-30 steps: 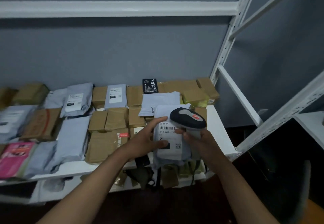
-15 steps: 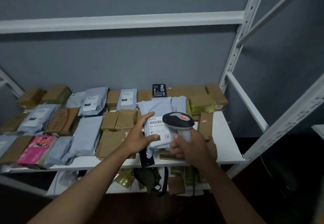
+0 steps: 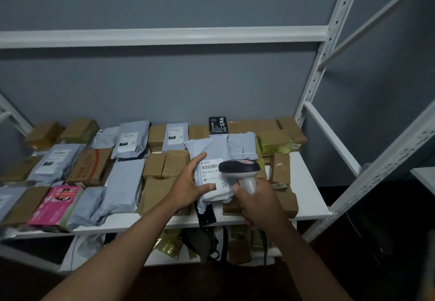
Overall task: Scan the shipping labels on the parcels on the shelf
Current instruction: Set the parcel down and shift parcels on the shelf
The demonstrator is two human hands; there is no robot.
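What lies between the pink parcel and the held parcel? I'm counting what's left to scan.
In the head view: grey bags and brown boxes lie between the pink parcel and the held parcel.

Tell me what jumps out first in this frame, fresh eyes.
Dead centre, the left hand holds up a grey mailer with its white shipping label facing the camera, while the right hand grips a handheld scanner right over that label. Next comes the pink packet at the shelf's front left, the only bright colour among brown boxes and grey bags.
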